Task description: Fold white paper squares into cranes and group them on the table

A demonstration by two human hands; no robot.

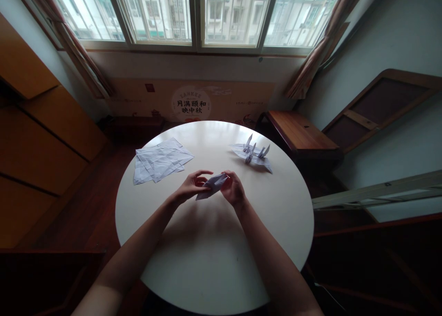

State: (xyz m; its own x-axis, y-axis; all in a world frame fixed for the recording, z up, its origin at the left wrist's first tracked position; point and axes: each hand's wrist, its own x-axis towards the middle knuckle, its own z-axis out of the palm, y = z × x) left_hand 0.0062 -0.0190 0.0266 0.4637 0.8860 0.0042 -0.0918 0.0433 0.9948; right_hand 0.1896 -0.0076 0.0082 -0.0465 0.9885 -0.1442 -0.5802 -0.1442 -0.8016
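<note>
Between my two hands, above the middle of the round white table [207,270], is a folded piece of paper [214,184] with pointed ends. My left hand [193,185] pinches its left part between thumb and fingers. At the right end, the fingertips of my right hand [234,189] close on the paper's edge. To the left lie several loose sheets of creased paper [160,160], overlapping one another. Beyond my right hand several folded paper cranes [253,154] rest close together, their wings and necks sticking up.
A low wooden table [300,131] stands past the table's right side. Orange-brown cabinets [37,155] line the left. A long printed box [221,99] with Chinese characters lies below the window [228,16]. A wooden-framed panel [376,104] leans at the right wall.
</note>
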